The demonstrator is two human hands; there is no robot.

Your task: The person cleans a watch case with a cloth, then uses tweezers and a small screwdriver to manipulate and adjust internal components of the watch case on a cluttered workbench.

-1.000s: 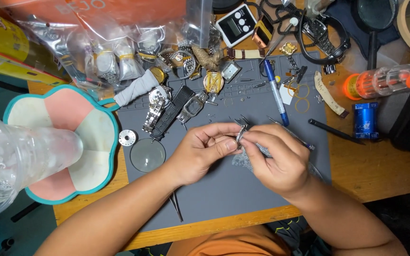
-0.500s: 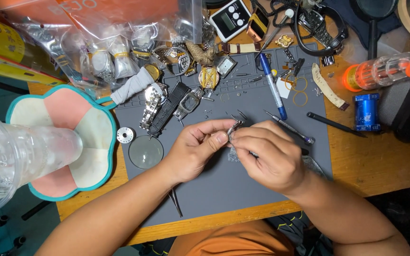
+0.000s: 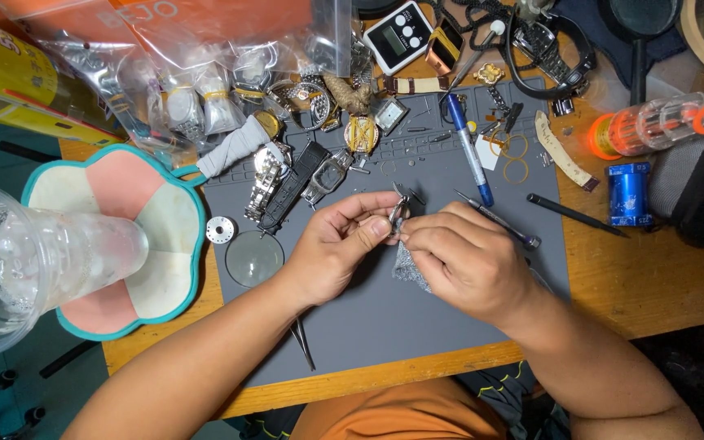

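Both hands pinch one small metal watch part

Left hand and right hand meet on it; plastic bags hold watches, details indistinct.

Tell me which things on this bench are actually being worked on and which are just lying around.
In hand: left hand, right hand, small metal watch part, mesh watch band.
Lying about: blue pen, round glass lens, tweezers, digital timer, plastic cup.

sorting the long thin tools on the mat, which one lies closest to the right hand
The dark metal tool lying aslant just above the right hand; its tip nearly meets the knuckles. The blue pen and black stick lie farther off.
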